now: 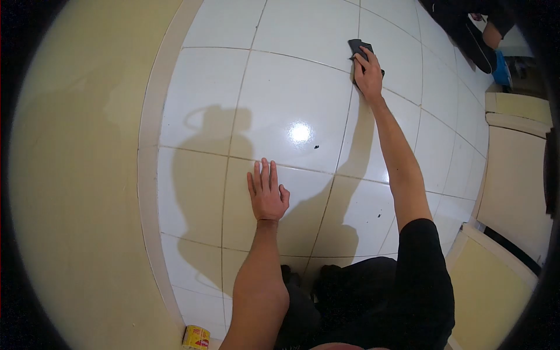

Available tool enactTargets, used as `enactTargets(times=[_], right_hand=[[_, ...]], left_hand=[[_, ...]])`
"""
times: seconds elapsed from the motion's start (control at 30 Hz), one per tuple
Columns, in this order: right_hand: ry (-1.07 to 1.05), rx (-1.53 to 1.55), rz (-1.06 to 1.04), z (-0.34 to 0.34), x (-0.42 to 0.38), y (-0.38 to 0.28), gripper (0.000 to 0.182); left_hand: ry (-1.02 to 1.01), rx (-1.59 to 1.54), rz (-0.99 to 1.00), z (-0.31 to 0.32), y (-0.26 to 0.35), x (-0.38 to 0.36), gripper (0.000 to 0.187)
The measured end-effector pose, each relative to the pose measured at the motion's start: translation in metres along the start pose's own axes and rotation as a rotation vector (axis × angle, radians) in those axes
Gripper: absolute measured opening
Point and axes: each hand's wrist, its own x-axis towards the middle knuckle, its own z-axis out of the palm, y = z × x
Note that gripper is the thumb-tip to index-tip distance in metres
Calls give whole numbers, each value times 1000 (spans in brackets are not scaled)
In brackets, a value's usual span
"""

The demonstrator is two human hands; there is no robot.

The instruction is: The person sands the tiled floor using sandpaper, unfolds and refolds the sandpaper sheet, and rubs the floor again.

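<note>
Pressing dark cloth [359, 48] under right hand [368, 73], left hand [267, 195] flat, fingers spread, on tiled floor [291, 87]

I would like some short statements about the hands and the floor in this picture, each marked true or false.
1. The right hand presses on a dark cloth on the tiled floor. True.
2. The left hand holds a sponge. False: it lies flat on the floor, fingers spread, holding nothing.
3. The right arm is stretched far forward. True.
4. A yellow can stands beside the cloth. False: it is at the bottom edge of the view, near the wall, far from the cloth.
5. The floor tiles are black. False: they are white and glossy, with a bright light reflection.
</note>
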Motion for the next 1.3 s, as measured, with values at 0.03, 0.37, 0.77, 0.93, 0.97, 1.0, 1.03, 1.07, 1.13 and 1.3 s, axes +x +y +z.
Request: enactTargets(times=[0.03,0.37,0.77,0.93,0.97,1.0,1.03,1.07,1.13,1.3], right_hand=[[9,2,-34,1,0,3,24],[10,19,-57,2,3,2,23],[-18,33,-65,0,-1,6,25],[32,45,43,1,2,4,25],[70,29,93,3,4,0,25],[109,16,143,6,6,-1,25],[124,-15,136,6,8,-3,24],[139,-45,130,7,8,-5,24],[127,-66,87,7,5,-2,23],[35,42,-116,-1,-3,0,23]], left_hand=[[-3,4,0,0,0,0,75],[-17,25,10,2,-2,-1,75],[-11,2,7,1,-1,0,74],[-21,-3,4,1,-1,-1,73],[-23,-5,3,2,-1,-1,73],[-20,-6,3,2,0,0,73],[-15,-6,2,1,1,0,74],[-12,-5,0,1,0,-1,74],[-9,4,7,0,-1,-1,74],[-19,11,1,1,-1,0,73]])
